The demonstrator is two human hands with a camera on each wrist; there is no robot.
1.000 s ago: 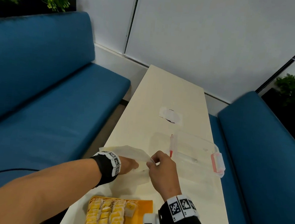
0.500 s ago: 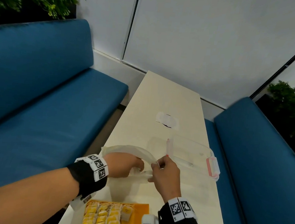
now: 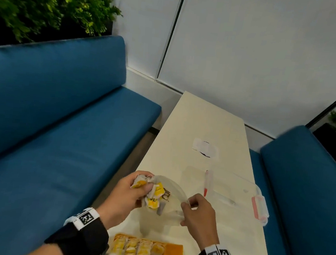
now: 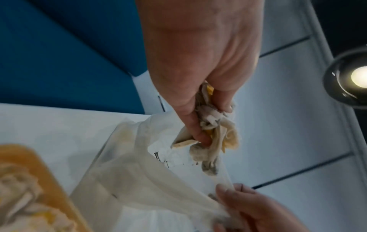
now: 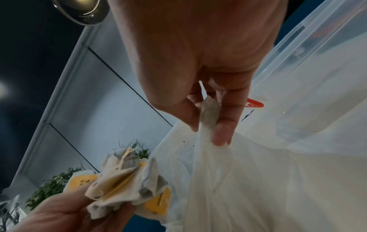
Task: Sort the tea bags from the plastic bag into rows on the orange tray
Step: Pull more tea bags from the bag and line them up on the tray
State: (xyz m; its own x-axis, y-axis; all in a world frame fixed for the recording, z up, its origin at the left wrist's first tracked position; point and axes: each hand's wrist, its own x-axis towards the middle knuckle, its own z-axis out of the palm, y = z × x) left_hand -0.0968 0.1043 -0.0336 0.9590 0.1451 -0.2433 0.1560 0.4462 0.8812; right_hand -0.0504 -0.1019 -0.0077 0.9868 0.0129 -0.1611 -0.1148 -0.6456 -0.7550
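My left hand (image 3: pixel 137 187) grips a bunch of tea bags (image 3: pixel 153 193) with yellow tags, lifted just clear of the mouth of the clear plastic bag (image 3: pixel 168 210). The left wrist view has the same tea bags (image 4: pixel 214 131) crumpled between thumb and fingers. My right hand (image 3: pixel 194 209) pinches the bag's rim; in the right wrist view the plastic bag (image 5: pixel 238 180) hangs from that pinch, with the tea bags (image 5: pixel 127 182) at lower left. The orange tray (image 3: pixel 174 254) lies near me on the table, holding rows of tea bags (image 3: pixel 134 252).
A clear lidded container (image 3: pixel 236 194) with red clips sits on the cream table (image 3: pixel 182 144) to the right of the bag. A white patch with a dark mark (image 3: pixel 204 150) lies farther along the table. Blue benches (image 3: pixel 60 138) flank both sides.
My left hand has come out of the plastic bag with a bunch of tea bags. The right hand kept hold of the bag's rim. The head view has tilted up and left.
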